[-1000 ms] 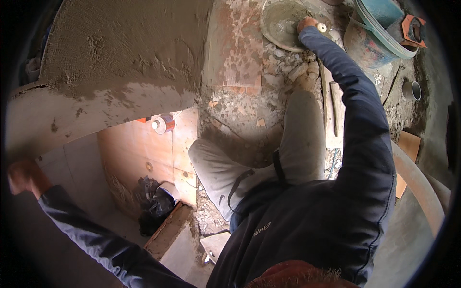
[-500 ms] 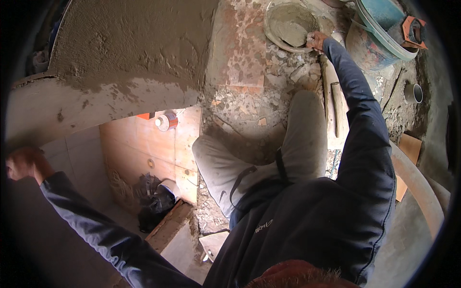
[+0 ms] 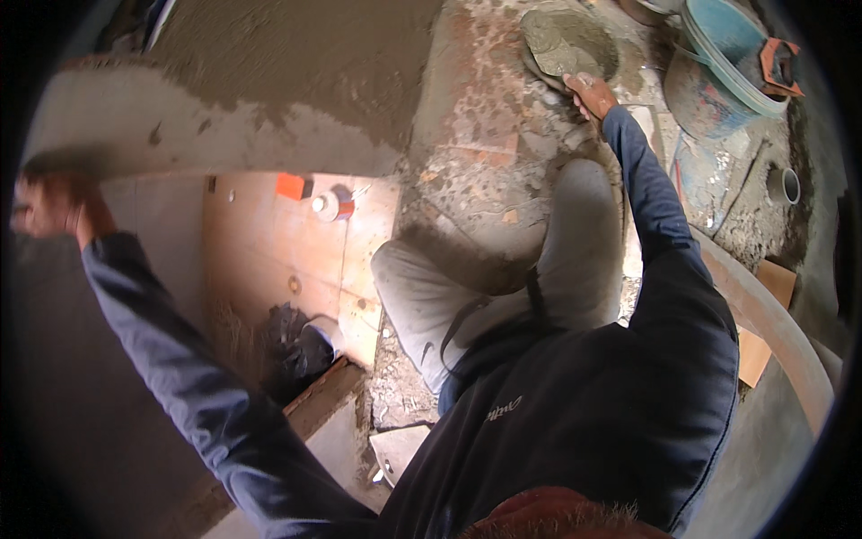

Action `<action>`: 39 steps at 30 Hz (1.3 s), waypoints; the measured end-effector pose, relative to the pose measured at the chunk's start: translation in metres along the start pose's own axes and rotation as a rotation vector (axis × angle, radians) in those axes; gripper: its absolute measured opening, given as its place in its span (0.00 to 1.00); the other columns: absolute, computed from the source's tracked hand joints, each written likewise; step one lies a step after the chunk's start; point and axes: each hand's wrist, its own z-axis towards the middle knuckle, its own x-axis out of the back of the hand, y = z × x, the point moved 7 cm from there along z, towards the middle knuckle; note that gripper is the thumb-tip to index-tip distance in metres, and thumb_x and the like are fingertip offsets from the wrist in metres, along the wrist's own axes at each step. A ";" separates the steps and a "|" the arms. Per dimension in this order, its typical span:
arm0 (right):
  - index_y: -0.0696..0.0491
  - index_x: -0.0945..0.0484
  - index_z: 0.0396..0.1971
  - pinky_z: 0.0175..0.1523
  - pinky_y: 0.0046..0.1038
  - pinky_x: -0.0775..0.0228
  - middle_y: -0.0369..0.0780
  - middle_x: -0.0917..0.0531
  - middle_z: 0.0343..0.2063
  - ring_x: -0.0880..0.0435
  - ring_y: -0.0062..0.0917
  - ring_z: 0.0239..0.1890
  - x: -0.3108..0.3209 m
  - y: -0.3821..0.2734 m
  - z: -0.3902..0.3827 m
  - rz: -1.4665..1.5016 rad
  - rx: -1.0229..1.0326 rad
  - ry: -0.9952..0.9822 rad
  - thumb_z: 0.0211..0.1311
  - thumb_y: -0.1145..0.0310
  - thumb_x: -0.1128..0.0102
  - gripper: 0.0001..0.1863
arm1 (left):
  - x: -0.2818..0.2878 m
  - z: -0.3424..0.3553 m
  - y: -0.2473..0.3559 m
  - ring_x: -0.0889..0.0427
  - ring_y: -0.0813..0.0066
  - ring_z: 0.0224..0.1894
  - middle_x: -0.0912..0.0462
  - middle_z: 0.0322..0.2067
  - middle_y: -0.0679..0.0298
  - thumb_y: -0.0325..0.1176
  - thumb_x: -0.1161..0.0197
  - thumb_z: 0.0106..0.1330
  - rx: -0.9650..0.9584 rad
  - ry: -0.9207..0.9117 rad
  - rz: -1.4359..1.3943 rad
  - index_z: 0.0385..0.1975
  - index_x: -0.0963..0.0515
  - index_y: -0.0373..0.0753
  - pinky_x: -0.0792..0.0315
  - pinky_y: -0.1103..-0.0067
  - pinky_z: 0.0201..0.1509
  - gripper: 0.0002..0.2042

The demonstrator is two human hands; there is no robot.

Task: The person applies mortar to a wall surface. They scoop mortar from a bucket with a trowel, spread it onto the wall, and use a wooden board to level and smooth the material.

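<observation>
Out to the right, my right hand (image 3: 590,92) is closed around the handle of a trowel, which is mostly hidden by the fist and the mortar. A thick load of wet grey mortar (image 3: 564,47) covers its blade. The blade is over a round basin (image 3: 618,67) with more mortar inside. At the far left, my left hand (image 3: 61,205) is beside the lower edge of a pale panel (image 3: 242,148). Its fingers are smeared by motion and close to the picture's rim. Wet grey mortar (image 3: 314,54) coats the surface above that panel.
A mortar-stained bucket (image 3: 709,94) stands at the right, with an orange-edged tool (image 3: 779,67) on its rim. A grey pipe end (image 3: 784,186) lies nearby. Below the panel are a bottle (image 3: 333,205) and a black bag (image 3: 301,346). A curved pale strip (image 3: 772,319) arcs at my right.
My right hand has drawn back from the basin's rim, and the mortar-laden trowel now shows above it. My left hand has moved up in the picture. The whole view has shifted slightly.
</observation>
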 end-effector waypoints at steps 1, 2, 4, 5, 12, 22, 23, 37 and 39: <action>0.54 0.24 0.29 0.20 0.28 0.37 0.35 0.26 0.19 0.30 0.21 0.15 -0.027 -0.010 -0.016 0.139 0.017 -0.041 0.63 0.47 0.42 0.22 | -0.004 -0.001 0.007 0.27 0.69 0.40 0.25 0.39 0.58 0.38 0.45 0.65 0.004 -0.002 -0.005 0.62 0.39 0.30 0.27 0.72 0.44 0.28; 0.52 0.24 0.33 0.22 0.26 0.35 0.32 0.28 0.18 0.31 0.19 0.17 -0.046 -0.007 -0.031 0.291 -0.037 -0.078 0.64 0.49 0.43 0.19 | -0.011 -0.007 0.013 0.27 0.69 0.40 0.25 0.39 0.58 0.38 0.45 0.65 0.020 -0.004 -0.020 0.62 0.39 0.30 0.27 0.72 0.43 0.27; 0.51 0.24 0.37 0.23 0.24 0.33 0.33 0.25 0.23 0.28 0.18 0.20 -0.097 0.005 -0.053 0.618 0.046 -0.192 0.64 0.51 0.42 0.17 | -0.028 -0.020 0.023 0.27 0.69 0.40 0.25 0.39 0.59 0.38 0.45 0.65 0.068 -0.003 -0.069 0.61 0.38 0.30 0.27 0.72 0.43 0.27; 0.51 0.24 0.39 0.23 0.23 0.32 0.34 0.24 0.26 0.27 0.19 0.21 -0.127 0.003 -0.068 0.739 0.014 -0.252 0.64 0.54 0.42 0.15 | -0.029 -0.020 0.022 0.27 0.69 0.40 0.25 0.39 0.59 0.38 0.45 0.65 0.071 0.002 -0.073 0.61 0.38 0.30 0.27 0.72 0.43 0.27; 0.56 0.28 0.47 0.23 0.24 0.28 0.40 0.22 0.38 0.22 0.23 0.29 -0.224 -0.064 -0.156 1.072 0.077 0.045 0.60 0.63 0.37 0.19 | -0.015 -0.007 0.011 0.24 0.65 0.45 0.29 0.53 0.47 0.35 0.46 0.65 0.045 -0.024 -0.142 0.72 0.59 0.30 0.26 0.72 0.49 0.40; 0.54 0.31 0.49 0.32 0.35 0.24 0.45 0.21 0.33 0.18 0.33 0.28 -0.314 -0.138 -0.131 0.608 0.180 0.105 0.58 0.64 0.39 0.21 | -0.021 -0.008 0.008 0.26 0.70 0.39 0.26 0.47 0.55 0.35 0.45 0.66 0.011 0.040 -0.066 0.72 0.51 0.36 0.26 0.73 0.42 0.35; 0.54 0.32 0.48 0.28 0.33 0.26 0.44 0.22 0.31 0.20 0.30 0.24 -0.293 -0.168 -0.137 0.644 0.282 0.113 0.60 0.64 0.39 0.19 | -0.024 -0.018 0.020 0.26 0.71 0.38 0.26 0.46 0.56 0.34 0.45 0.67 0.070 0.025 -0.138 0.72 0.49 0.37 0.26 0.73 0.41 0.34; 0.48 0.30 0.40 0.20 0.21 0.39 0.30 0.32 0.23 0.33 0.14 0.19 -0.344 -0.064 -0.058 1.262 -0.131 -0.461 0.64 0.46 0.39 0.21 | 0.001 0.028 -0.039 0.25 0.67 0.39 0.25 0.42 0.55 0.31 0.47 0.67 0.021 -0.049 -0.130 0.73 0.56 0.37 0.28 0.71 0.47 0.36; 0.45 0.32 0.35 0.20 0.18 0.43 0.26 0.35 0.21 0.37 0.09 0.17 -0.369 -0.076 -0.060 1.438 -0.148 -0.700 0.61 0.43 0.36 0.22 | 0.002 0.036 -0.055 0.26 0.66 0.39 0.25 0.42 0.55 0.31 0.46 0.66 0.018 -0.074 -0.211 0.73 0.57 0.34 0.28 0.71 0.48 0.37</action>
